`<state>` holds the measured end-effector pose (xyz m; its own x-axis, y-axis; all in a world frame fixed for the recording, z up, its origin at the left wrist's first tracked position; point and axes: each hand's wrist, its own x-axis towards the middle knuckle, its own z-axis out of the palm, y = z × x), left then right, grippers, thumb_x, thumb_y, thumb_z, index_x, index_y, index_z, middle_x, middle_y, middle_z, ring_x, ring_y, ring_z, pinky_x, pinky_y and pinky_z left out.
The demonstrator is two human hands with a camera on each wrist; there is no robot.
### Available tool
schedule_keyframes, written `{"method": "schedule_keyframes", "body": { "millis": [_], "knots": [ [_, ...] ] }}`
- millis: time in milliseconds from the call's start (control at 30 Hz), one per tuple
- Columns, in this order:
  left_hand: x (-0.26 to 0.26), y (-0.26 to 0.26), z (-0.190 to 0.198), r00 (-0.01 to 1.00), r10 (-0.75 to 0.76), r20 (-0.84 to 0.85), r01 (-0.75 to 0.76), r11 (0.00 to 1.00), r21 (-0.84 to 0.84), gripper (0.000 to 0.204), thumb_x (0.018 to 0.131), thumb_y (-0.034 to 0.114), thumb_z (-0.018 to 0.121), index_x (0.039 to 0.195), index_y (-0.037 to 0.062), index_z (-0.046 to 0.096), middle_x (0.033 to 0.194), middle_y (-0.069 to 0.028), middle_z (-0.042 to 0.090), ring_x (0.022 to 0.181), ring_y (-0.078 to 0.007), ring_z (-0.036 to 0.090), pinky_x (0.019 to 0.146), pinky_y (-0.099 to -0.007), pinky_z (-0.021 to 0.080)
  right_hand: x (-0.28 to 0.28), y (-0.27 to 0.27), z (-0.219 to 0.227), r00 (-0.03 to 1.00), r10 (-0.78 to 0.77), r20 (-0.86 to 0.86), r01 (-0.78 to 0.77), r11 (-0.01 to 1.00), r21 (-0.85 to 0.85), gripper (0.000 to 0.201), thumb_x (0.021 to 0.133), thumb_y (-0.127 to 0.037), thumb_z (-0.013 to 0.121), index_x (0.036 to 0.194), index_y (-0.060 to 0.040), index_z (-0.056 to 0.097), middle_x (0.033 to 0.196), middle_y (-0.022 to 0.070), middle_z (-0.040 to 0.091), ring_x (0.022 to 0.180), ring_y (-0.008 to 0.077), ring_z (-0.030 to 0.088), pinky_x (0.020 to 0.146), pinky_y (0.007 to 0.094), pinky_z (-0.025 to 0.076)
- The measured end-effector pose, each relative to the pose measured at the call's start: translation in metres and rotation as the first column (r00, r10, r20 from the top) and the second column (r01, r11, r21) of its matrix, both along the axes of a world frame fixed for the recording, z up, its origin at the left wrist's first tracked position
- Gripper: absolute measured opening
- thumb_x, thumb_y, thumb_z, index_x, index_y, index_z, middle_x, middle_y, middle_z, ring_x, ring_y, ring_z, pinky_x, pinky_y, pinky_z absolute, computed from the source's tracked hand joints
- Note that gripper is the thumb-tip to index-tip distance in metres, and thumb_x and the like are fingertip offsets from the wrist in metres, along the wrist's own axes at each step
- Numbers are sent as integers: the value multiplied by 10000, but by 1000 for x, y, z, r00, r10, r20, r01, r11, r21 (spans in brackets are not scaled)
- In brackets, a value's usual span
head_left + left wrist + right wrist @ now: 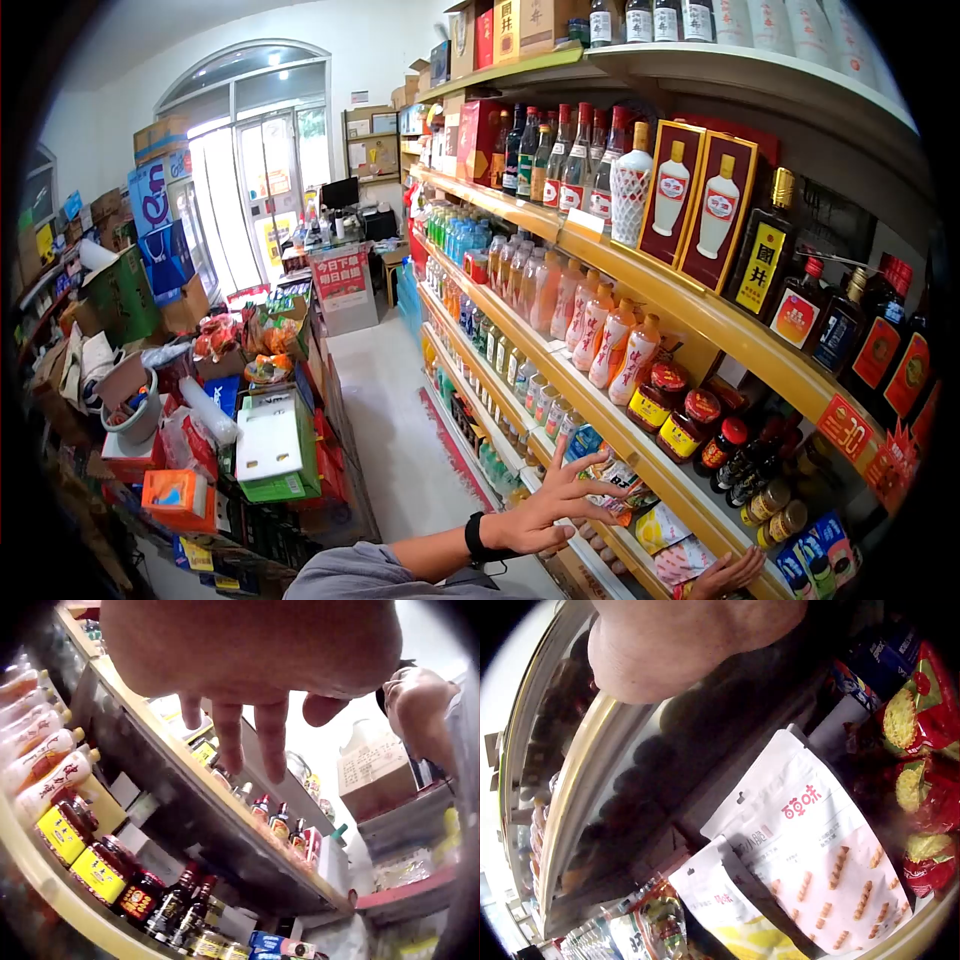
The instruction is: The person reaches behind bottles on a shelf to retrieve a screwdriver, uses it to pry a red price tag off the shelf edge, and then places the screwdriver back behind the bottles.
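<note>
My left hand [562, 503], with a black band [484, 540] on its wrist, reaches over the shelves, fingers spread and holding nothing. In the left wrist view the fingers [270, 739] of that hand point at the upper shelf. Low at the shelf front is my right hand [733, 574], its fingers laid out near the shelf edge. The right wrist view shows only the heel of that hand [682, 649]; its fingers are hidden. Below it stand a white-and-pink snack pouch [817, 847], a smaller white-and-yellow pouch [735, 907] and red snack bags [926, 791].
Jars with yellow labels [683, 425], dark sauce bottles [176, 904] and orange-white drink bottles [620, 345] line the middle shelf. Glass liquor bottles [575, 165] and boxed bottles [715, 205] stand above. Left of the aisle [385, 400], goods and boxes [270, 445] are piled up.
</note>
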<state>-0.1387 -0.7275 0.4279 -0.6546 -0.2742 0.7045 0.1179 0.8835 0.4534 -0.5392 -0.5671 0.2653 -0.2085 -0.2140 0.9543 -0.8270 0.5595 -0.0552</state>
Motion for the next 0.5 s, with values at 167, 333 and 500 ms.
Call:
{"method": "schedule_keyframes", "body": {
  "millis": [167,333,500],
  "knots": [
    [-1,-3,-8,999,36,39,-36,999,16,530,1021,451,319,1267,184,705,1517,-58,506,1547,-378,181,1187,-637,-190,-29,-1,-31,994,-57,95,47,994,104,520,1078,-397,449,1425,-11,468,1450,218,494,1371,439,438,1095,612,348],
    [-6,-7,-19,1000,-15,26,10,985,171,621,1022,611,315,1260,188,703,1528,-64,510,1545,-397,156,1159,-674,-167,-26,-5,-32,998,-28,61,22,995,99,513,1099,-376,376,1437,5,440,1497,223,442,1439,434,358,1176,624,260],
    [-12,-2,-15,830,-220,-513,540,549,638,528,925,446,442,1126,69,751,1468,-172,559,1531,-354,226,1233,-589,56,-31,-2,-36,987,-81,139,57,984,168,499,1078,-356,416,1415,12,445,1479,231,441,1425,444,366,1184,630,245]
  ]
}}
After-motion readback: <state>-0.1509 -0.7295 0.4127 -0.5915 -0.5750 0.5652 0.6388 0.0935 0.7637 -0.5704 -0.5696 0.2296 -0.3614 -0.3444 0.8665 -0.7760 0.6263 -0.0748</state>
